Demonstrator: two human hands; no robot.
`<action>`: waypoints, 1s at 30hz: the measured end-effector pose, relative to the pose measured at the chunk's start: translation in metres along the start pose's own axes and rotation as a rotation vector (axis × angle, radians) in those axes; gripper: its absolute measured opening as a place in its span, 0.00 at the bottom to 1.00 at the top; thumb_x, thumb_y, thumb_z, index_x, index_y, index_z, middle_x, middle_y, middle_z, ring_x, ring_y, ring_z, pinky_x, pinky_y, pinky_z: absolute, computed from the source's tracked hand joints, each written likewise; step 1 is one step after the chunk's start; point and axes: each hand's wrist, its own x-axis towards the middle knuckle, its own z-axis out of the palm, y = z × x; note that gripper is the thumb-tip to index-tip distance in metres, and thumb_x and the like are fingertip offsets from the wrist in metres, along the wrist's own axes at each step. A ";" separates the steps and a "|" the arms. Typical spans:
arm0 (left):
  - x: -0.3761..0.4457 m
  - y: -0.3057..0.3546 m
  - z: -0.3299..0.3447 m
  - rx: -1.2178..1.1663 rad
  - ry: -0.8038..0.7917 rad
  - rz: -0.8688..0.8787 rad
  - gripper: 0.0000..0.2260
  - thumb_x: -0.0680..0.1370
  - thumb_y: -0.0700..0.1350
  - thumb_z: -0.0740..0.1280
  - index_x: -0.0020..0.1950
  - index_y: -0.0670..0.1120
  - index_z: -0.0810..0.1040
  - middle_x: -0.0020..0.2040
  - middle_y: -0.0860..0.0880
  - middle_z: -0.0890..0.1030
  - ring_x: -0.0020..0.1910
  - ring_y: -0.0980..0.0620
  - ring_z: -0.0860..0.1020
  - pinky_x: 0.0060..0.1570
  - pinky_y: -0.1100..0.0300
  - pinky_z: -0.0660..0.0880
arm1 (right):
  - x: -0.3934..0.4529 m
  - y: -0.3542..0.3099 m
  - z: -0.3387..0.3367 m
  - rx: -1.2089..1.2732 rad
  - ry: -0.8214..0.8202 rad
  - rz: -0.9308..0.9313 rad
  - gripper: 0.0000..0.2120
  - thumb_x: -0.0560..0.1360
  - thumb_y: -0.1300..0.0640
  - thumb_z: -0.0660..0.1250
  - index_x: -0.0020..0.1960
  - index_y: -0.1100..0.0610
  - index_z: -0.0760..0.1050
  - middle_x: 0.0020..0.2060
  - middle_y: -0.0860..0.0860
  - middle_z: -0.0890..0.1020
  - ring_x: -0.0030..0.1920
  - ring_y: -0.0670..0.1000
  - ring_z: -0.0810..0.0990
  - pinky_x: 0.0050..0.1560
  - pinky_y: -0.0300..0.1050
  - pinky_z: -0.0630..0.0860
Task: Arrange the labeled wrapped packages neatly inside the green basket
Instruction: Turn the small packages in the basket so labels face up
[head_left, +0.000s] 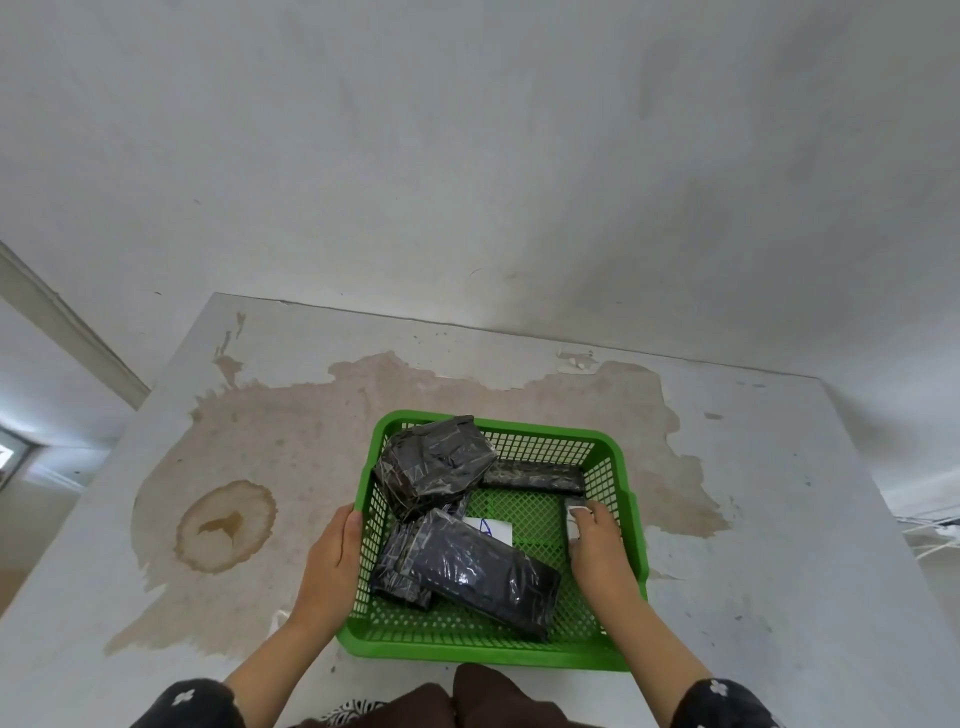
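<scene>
Right hand (597, 540) is closed on a small package (574, 517) stood against the right wall of the green basket (467, 647), long axis running front to back. Left hand (332, 561) is laid open-palmed against the left wall, steadying it.

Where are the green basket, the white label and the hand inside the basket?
green basket (483, 656), head view, near rim.
white label (496, 530), head view, its visible face.
right hand (597, 540), head view, back of hand.
</scene>
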 end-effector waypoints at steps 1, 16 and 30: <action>0.000 -0.001 0.001 -0.004 0.001 -0.001 0.16 0.79 0.58 0.50 0.58 0.55 0.72 0.51 0.61 0.76 0.51 0.68 0.73 0.50 0.67 0.66 | 0.001 0.004 0.001 -0.007 -0.033 -0.007 0.17 0.77 0.67 0.57 0.65 0.62 0.68 0.65 0.59 0.69 0.64 0.59 0.68 0.62 0.48 0.67; -0.002 -0.002 0.000 -0.032 -0.003 -0.025 0.15 0.79 0.57 0.50 0.57 0.54 0.73 0.50 0.63 0.77 0.50 0.72 0.73 0.48 0.69 0.66 | 0.008 -0.004 0.005 -0.277 -0.125 -0.001 0.18 0.77 0.61 0.62 0.67 0.58 0.70 0.70 0.60 0.65 0.69 0.59 0.63 0.69 0.50 0.64; 0.000 0.002 0.000 -0.050 -0.008 -0.053 0.11 0.79 0.57 0.50 0.51 0.64 0.72 0.49 0.59 0.80 0.49 0.71 0.75 0.46 0.69 0.67 | 0.070 -0.026 0.007 -0.361 -0.122 -0.240 0.23 0.73 0.57 0.65 0.67 0.51 0.66 0.66 0.52 0.70 0.67 0.55 0.65 0.65 0.56 0.64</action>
